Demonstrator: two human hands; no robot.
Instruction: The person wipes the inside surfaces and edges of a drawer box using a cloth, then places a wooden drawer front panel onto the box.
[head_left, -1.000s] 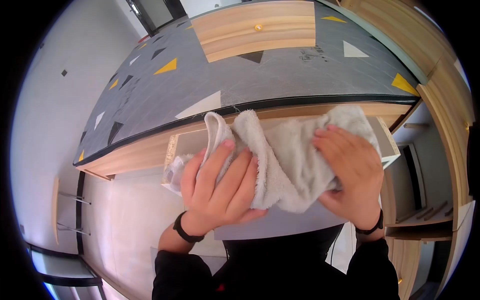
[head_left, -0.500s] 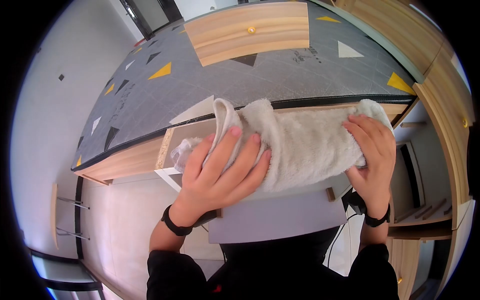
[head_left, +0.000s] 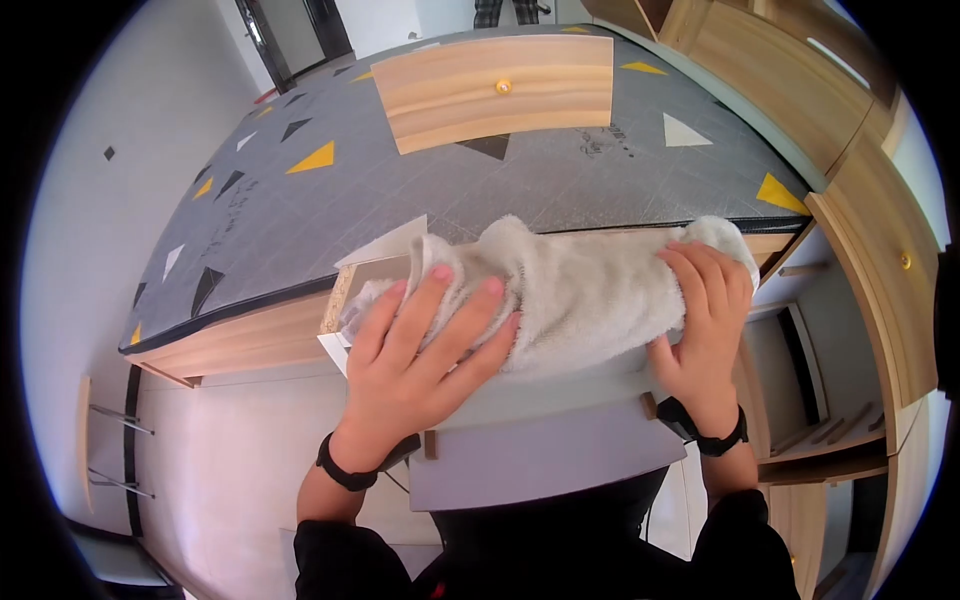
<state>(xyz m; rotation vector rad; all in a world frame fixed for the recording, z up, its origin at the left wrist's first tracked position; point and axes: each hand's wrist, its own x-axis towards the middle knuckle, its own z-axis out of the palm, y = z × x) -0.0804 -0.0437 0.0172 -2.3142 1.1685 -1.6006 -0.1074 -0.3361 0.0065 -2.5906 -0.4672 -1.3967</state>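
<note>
Since the earliest frame, the cloth (head_left: 600, 290) has gone from twisted to smoother toward its right end, and our right hand (head_left: 712, 320) has moved out there. Long axis runs left-right over the box (head_left: 338, 300). Hands apart, both touching cloth: left hand (head_left: 400, 385) spread on the left part, right fingers over the right end, thumb at the near edge. Neither is nearer. Left thumb hidden; can't tell if either clamps. Cloth hides most of the box's inside.
</note>
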